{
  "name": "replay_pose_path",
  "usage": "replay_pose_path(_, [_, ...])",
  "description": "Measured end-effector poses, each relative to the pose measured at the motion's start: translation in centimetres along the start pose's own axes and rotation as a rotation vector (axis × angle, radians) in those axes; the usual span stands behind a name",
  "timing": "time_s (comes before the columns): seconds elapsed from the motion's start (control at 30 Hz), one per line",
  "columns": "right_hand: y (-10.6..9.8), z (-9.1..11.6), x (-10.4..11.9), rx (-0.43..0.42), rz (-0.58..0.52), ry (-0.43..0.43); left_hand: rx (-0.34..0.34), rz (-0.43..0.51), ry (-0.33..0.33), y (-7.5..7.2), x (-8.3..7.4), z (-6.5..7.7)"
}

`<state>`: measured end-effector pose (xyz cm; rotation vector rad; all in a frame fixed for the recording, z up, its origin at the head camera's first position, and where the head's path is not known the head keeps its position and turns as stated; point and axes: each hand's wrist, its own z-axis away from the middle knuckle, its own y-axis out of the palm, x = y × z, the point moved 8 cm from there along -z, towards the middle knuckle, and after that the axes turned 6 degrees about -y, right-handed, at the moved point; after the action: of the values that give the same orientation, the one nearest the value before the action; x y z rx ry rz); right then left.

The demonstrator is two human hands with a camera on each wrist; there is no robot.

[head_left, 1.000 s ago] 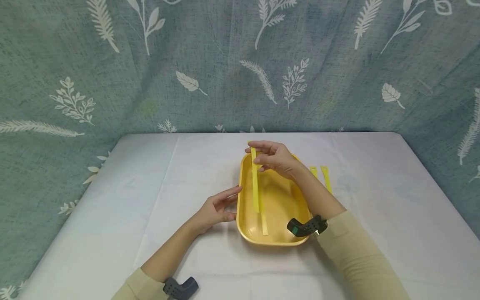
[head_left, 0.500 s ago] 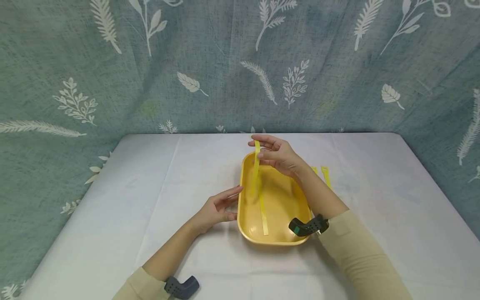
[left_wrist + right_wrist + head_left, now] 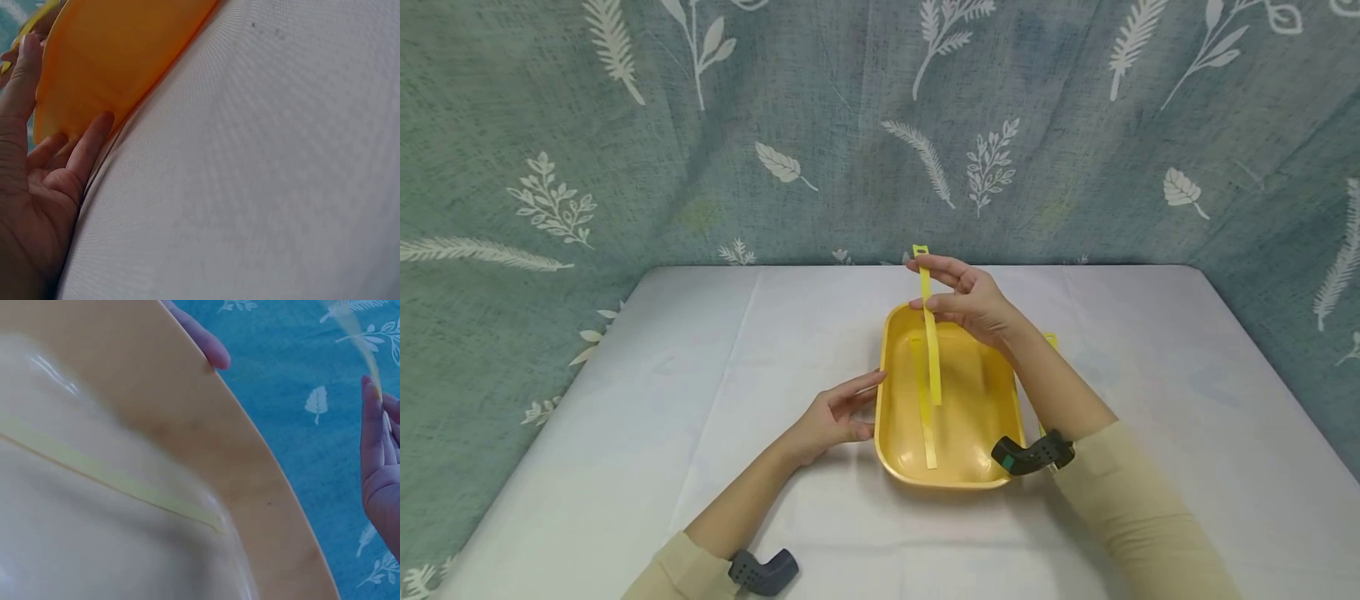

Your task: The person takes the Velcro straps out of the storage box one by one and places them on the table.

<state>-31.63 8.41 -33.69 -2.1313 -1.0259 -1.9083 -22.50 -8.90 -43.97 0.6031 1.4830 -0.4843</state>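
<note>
Yellow strip (image 3: 923,390) inside tray (image 3: 976,417), hidden from left-wrist view.

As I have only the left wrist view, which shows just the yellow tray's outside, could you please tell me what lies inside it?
Observer: One yellow strip lies lengthwise in the tray.
Operator: Thank you; how does the right hand hold its strip?
Observer: The right hand pinches the held strip with its slotted end beyond the fingers.
Operator: Is anything right of the tray?
Observer: Yes, a partly hidden yellow piece by the right forearm.
</note>
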Motion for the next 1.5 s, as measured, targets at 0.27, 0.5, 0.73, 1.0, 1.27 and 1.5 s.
replay_pose_path(0.27, [-0.5,0.8,1.4,-0.023,0.061,0.02,0.005,0.021,0.009,0.1,0.1,0.0])
replay_pose_path(0.5, [-0.8,1.9,2.8,0.012,0.126,0.025,0.004,0.026,0.006,0.1,0.0,0.1])
replay_pose_path(0.73, [-1.9,3.3,3.6,0.009,0.168,0.051,0.0,0.015,0.006,0.1,-0.1,0.1])
replay_pose_path(1.0, [-3.6,5.5,4.3,0.014,0.216,0.088,0.005,0.022,0.021,0.1,-0.1,0.2])
replay_pose_path(1.27, [-6.1,8.0,5.7,-0.053,0.337,0.092,0.006,0.02,0.022,0.0,0.0,0.2])
replay_pose_path(1.5, [-8.0,10.1,6.2,-0.112,0.393,0.103,0.01,0.01,0.024,0.1,0.0,0.2])
